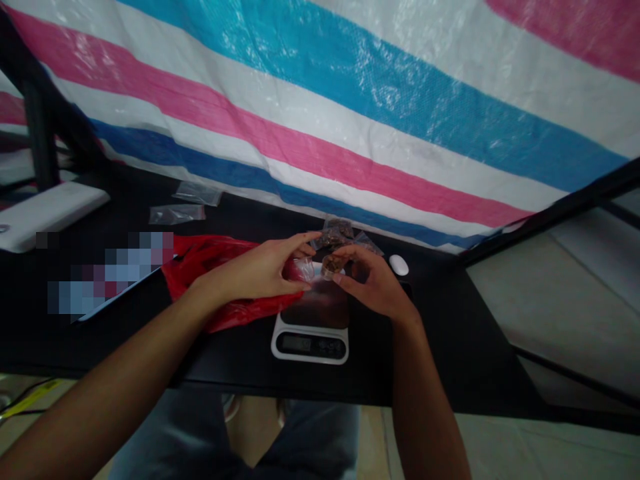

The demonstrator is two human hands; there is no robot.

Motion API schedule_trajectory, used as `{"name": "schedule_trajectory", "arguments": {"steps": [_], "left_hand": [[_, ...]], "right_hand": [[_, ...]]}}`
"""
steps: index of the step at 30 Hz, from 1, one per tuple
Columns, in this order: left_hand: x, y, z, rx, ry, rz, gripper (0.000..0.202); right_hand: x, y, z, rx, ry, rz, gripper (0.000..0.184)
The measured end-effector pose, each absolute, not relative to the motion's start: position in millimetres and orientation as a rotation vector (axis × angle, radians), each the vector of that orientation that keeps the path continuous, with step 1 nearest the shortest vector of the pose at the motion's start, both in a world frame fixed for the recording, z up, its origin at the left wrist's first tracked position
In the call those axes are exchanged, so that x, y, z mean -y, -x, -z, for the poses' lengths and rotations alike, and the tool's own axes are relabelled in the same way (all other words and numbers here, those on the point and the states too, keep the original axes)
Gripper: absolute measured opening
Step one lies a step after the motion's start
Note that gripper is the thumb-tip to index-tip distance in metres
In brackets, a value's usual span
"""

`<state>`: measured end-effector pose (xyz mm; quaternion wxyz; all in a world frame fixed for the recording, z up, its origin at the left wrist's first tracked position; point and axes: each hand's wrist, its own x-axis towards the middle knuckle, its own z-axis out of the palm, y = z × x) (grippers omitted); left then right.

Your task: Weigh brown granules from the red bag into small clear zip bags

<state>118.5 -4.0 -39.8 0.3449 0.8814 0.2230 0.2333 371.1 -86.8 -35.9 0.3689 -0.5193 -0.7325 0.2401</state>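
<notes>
My left hand [260, 270] and my right hand [370, 283] meet above a small white kitchen scale [311, 333] on a black table [240, 360]. Together they pinch a small clear plastic bag [325, 267] holding something brown. The left fingers grip the bag's left edge, the right fingers its right side. Behind the hands lie a few filled clear bags [340, 230]. A red plastic bag [200, 263] lies under my left wrist.
Two flat clear bags [185, 203] lie at the back left. A white slab-like object [50, 210] rests at the far left, a small white oval thing [399, 265] right of the hands. A striped pink, blue and white tarp [350, 100] hangs behind.
</notes>
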Motion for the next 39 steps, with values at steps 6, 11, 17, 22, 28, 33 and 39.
{"name": "schedule_trajectory", "arguments": {"steps": [6,11,17,22,28,33,39], "left_hand": [[5.7,-120.2,38.8,-0.649,-2.196,-0.625,0.091],[11.4,-123.9,37.0,-0.645,-2.179,-0.643,0.091],[16.6,-126.5,33.4,-0.658,-2.177,-0.645,0.088],[15.4,-126.1,36.0,-0.646,-2.186,-0.656,0.088],[15.0,-126.6,39.5,-0.629,-2.164,-0.650,0.089],[14.5,-127.6,41.6,-0.612,-2.158,-0.666,0.087],[12.8,-125.2,44.6,-0.660,-2.242,-0.641,0.086]], "right_hand": [[86.1,-363.8,36.3,1.901,1.338,-0.542,0.028],[85.6,-358.1,38.7,1.921,1.341,-0.484,0.030],[84.9,-354.5,39.3,1.975,1.315,-0.471,0.028],[84.2,-353.2,39.7,2.002,1.312,-0.457,0.029],[85.5,-351.9,38.8,1.974,1.321,-0.496,0.024],[86.9,-347.5,34.0,2.017,1.232,-0.468,0.024],[90.4,-343.0,32.2,1.937,1.320,-0.506,0.028]]}}
